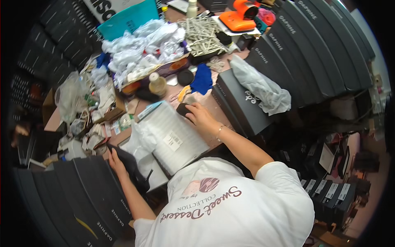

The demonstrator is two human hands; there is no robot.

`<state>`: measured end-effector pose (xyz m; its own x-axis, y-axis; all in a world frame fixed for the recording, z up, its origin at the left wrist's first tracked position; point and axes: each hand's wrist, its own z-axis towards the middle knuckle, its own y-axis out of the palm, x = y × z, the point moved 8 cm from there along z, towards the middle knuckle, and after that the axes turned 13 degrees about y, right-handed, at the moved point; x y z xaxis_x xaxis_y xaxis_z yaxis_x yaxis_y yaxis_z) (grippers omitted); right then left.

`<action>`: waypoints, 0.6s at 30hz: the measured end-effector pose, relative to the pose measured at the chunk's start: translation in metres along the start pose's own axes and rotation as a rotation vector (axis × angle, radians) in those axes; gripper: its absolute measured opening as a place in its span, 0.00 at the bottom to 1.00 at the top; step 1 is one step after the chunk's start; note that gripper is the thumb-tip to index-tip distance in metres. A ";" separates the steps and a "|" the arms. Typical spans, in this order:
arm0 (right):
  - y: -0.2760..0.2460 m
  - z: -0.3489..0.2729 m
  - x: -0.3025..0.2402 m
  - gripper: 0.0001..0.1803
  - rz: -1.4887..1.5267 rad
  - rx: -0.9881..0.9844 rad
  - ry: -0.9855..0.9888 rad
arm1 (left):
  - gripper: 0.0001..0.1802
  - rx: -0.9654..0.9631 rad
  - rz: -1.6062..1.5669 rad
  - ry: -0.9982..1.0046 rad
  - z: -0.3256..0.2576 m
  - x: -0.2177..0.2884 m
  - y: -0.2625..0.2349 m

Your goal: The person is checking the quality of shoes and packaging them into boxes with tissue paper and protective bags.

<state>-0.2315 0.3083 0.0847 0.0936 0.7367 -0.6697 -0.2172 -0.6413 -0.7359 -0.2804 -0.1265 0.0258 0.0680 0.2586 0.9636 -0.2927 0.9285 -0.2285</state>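
On the left my left hand (117, 164) is closed on a black shoe (133, 166), beside the stacked dark boxes. My right hand (201, 118) pinches a small black block (183, 109) over the table; whether it is a brush or a sponge I cannot tell. Between my hands lies a white wrapped bundle (183, 146) with a barcode label. Crumpled white tissue paper (144, 144) rests along its left side. Just beyond the right fingers are a yellow cloth (184, 93) and a blue cloth (202, 80). A capped bottle (157, 84) stands farther off.
Dark shoe boxes (78, 193) stack at the left front, more (304, 53) at the right. A box of crumpled tissue (144, 45), a heap of pale sticks (202, 37) and an orange device (236, 20) stand at the back. A plastic-wrapped item (259, 84) lies on a dark box.
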 end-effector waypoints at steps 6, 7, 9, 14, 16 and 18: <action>-0.161 0.034 0.007 0.44 -0.691 0.199 0.209 | 0.34 -0.205 0.680 0.229 -0.024 0.007 0.015; -0.187 0.028 0.048 0.46 -0.838 0.313 0.220 | 0.33 -0.229 0.574 0.246 -0.031 0.033 0.037; -0.213 0.022 0.113 0.42 -0.993 0.099 0.419 | 0.32 -0.299 0.346 0.256 -0.050 0.068 0.084; -0.183 0.032 0.063 0.19 -1.020 0.047 0.027 | 0.43 -0.570 -0.293 0.147 -0.108 0.122 0.203; -0.143 0.021 -0.003 0.21 -0.834 -0.100 -0.258 | 0.47 -0.611 -0.576 -0.050 -0.121 0.139 0.232; -0.103 -0.001 -0.067 0.24 -0.666 -0.230 -0.485 | 0.49 -0.588 -0.890 -0.492 -0.129 0.145 0.251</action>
<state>-0.2140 0.3250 0.2054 -0.3055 0.9521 -0.0119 -0.0565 -0.0306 -0.9979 -0.2206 0.1787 0.0900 -0.3868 -0.5550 0.7364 0.1668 0.7433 0.6478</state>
